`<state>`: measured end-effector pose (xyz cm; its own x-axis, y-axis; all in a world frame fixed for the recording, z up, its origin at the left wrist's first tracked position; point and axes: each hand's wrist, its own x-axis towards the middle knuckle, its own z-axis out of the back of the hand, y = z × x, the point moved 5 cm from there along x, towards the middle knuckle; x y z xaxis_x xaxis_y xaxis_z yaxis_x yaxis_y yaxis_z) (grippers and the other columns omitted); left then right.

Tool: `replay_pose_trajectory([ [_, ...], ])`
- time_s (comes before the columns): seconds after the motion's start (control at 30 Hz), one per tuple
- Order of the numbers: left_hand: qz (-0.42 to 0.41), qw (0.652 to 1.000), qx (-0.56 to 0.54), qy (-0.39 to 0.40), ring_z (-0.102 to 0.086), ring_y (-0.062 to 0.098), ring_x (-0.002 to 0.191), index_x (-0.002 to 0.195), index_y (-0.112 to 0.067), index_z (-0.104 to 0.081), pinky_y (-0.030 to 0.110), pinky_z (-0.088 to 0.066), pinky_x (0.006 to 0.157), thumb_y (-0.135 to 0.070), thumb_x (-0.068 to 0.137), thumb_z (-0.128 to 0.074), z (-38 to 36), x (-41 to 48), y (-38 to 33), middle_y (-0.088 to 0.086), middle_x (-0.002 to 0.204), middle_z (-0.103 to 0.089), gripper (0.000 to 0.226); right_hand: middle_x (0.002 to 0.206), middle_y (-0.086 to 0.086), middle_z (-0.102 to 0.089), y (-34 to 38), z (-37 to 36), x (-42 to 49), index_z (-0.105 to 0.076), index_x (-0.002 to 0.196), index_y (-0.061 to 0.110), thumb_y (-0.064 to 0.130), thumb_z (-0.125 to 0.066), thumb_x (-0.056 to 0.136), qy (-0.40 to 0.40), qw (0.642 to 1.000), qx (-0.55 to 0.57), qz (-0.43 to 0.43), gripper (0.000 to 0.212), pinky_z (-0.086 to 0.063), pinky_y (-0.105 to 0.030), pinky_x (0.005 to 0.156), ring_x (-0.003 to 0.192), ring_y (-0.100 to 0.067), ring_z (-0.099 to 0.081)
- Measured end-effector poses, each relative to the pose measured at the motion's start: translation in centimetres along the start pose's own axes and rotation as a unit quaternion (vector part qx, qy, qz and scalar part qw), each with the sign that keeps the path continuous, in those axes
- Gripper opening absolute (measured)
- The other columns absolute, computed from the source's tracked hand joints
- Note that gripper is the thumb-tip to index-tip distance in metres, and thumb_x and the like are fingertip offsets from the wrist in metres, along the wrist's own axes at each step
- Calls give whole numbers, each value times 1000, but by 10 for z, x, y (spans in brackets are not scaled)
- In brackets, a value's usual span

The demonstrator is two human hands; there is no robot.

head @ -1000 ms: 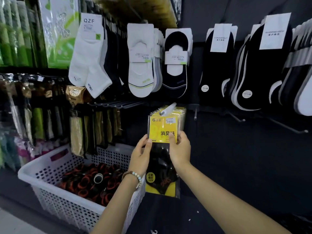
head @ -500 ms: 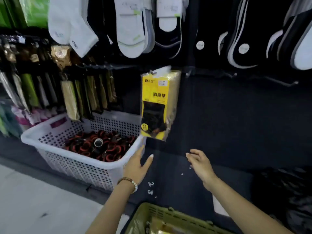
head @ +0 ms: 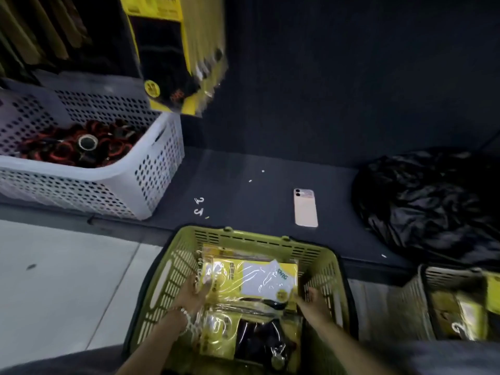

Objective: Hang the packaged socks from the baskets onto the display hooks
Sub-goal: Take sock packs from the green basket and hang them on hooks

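A green basket [head: 238, 239] stands on the floor below me, filled with yellow packaged socks [head: 254, 282] in clear wrap. Both my hands are down inside it. My left hand [head: 193, 292] touches the left edge of the top pack, its fingers curled at the wrap. At the pack's right edge lies my right hand [head: 311, 299]; its fingertips are hidden behind the pack. A bundle of hung yellow sock packs [head: 176, 55] dangles from a display hook at the top, blurred.
A white perforated basket [head: 151, 169] with red-and-black items stands at left on the dark ledge. A phone [head: 305, 207] lies on the ledge, a black plastic bag [head: 430, 204] to its right. Another basket [head: 414, 299] with yellow packs sits at lower right.
My hands left the hung sock pack and dropped into the green basket. My view tilted down from the display wall to the floor.
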<state>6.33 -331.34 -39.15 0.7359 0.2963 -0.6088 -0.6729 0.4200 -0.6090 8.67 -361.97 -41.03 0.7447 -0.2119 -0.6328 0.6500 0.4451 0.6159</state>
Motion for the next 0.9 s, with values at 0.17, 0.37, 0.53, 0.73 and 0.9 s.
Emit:
replay_pose_trajectory([
  [0.17,87,993,-74,7,-31,36,135,144,-10,-28,47,-26,108,-45,94,-43,-16,12,5,15,149,-29,63,136,-13,-52,-7,-18,17,-44,136,7,35,-63,90,63,995,49,-62,58,-40,-24,76,115,-26,-54],
  [0.37,104,988,-109,25,-49,36,117,126,-4,-45,45,-37,101,-34,92,-53,-30,25,7,20,129,-50,46,134,-13,-54,-9,-35,31,-47,137,11,37,-66,87,88,984,121,-97,59,-53,-35,80,113,-28,-56],
  [0.53,97,987,-126,10,-61,38,92,104,9,-56,46,-50,84,-27,88,-61,-25,33,12,28,102,-63,40,133,-13,-57,-7,-42,34,-49,137,9,39,-71,81,84,985,127,-85,67,-44,-46,103,120,-30,-54],
  [0.73,128,966,-225,-13,-60,33,97,112,0,-56,42,-49,88,-30,79,-72,-14,22,10,20,108,-63,48,129,-11,-60,22,-36,16,-58,127,10,32,-71,82,132,961,224,-91,52,-37,-52,108,122,-31,-53],
  [0.9,103,950,-276,-102,-61,23,61,118,-5,-55,16,-50,49,-40,70,-78,25,-6,-24,12,74,-67,63,112,-11,-71,61,-18,-18,-65,118,8,19,-74,78,201,945,255,-47,42,-52,-42,91,104,-28,-65],
])
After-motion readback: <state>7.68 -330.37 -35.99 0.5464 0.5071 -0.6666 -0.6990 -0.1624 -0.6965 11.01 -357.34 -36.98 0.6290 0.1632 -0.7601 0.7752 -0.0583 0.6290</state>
